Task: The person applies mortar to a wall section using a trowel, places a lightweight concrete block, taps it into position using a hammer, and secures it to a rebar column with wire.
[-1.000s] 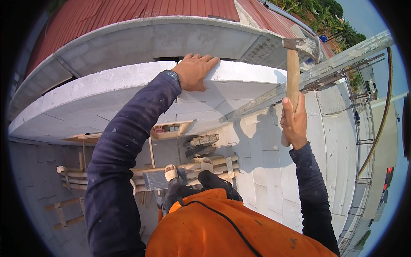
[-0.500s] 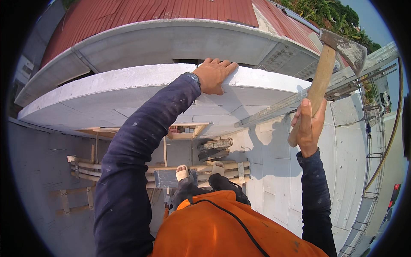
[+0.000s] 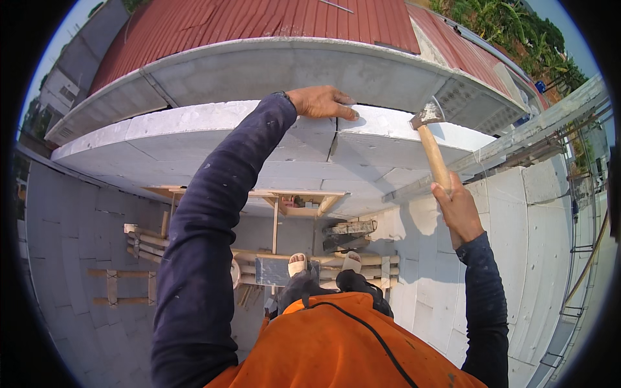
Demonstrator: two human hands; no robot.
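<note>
My left hand (image 3: pixel 322 103) lies palm down on the top edge of a wall of white blocks, just left of a vertical joint, with its fingers stretched toward the right. On the right side of that joint sits a white block (image 3: pixel 388 129). My right hand (image 3: pixel 460 210) is wrapped round the wooden handle of a hatchet (image 3: pixel 434 155). The hatchet's worn metal head is at the top edge of this block, a short way right of my left hand. Whether it touches the block, I cannot tell for sure.
Below me, my sandaled feet stand on a scaffold of bamboo poles (image 3: pixel 369 261) with a dark board (image 3: pixel 268 271). A grey beam (image 3: pixel 517 143) slants along the right. Past the wall lie a concrete gutter (image 3: pixel 259 68) and a red corrugated roof (image 3: pixel 272 22).
The hatchet has swung down and left, from raised at the right to the block's top edge. My left hand still rests on the wall, its fingers turned more to the right.
</note>
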